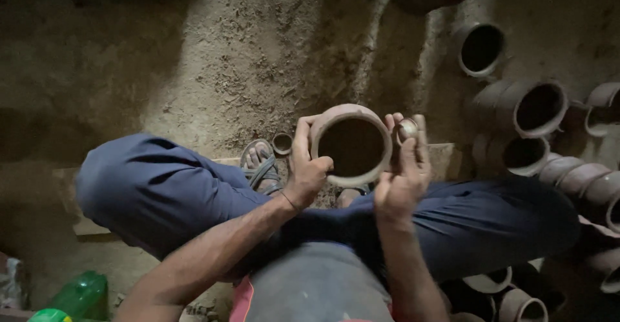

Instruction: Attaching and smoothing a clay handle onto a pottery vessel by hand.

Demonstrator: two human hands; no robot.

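Clay pot (352, 146) | left hand (305, 167) grips rim | right hand (403, 173) pinches small disc (407, 129) (green bottle (81, 294) lower left)

Perhaps green plastic bottles (81, 294) bottom-left

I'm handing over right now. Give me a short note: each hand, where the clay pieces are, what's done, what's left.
Left hand: grips the rim of the round brown clay pot, thumb inside the mouth, pot held above the lap.
Right hand: holds a small round clay piece against the pot's right side.
Nearby: a small clay cup on the dirt floor by the sandalled foot; a row of similar clay pots on the right.
Done: pot is shaped, in hand.
Left: the small piece appears not yet joined; hard to tell in the dim light.
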